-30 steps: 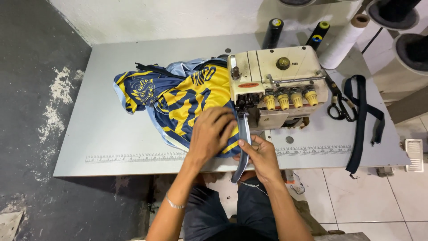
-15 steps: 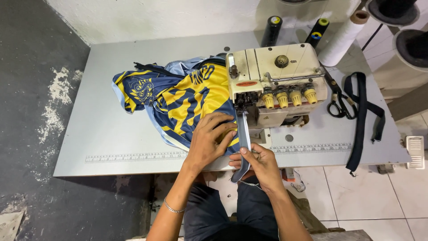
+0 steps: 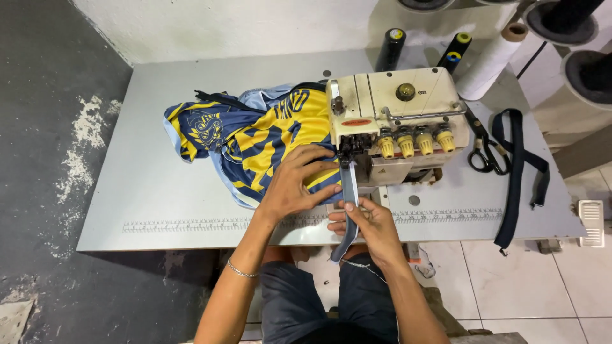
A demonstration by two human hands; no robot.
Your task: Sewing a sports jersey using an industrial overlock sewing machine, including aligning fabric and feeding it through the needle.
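A blue and yellow patterned garment (image 3: 255, 137) lies bunched on the grey table (image 3: 146, 191), left of a cream overlock sewing machine (image 3: 395, 118). My left hand (image 3: 294, 185) presses flat on the garment's edge right in front of the machine's needle area. My right hand (image 3: 370, 223) pinches a narrow blue-grey strip (image 3: 349, 191) that runs from the presser foot down over the table's front edge. Both hands sit close together at the machine's front left corner.
Black scissors (image 3: 481, 153) and a dark strap (image 3: 519, 172) lie to the right of the machine. Thread cones (image 3: 390, 48) stand behind it. A printed ruler (image 3: 191, 224) runs along the table's front edge. My knees are below it.
My left hand has slid slightly toward the needle with the garment edge. My right hand has shifted its pinch on the strip a little higher.
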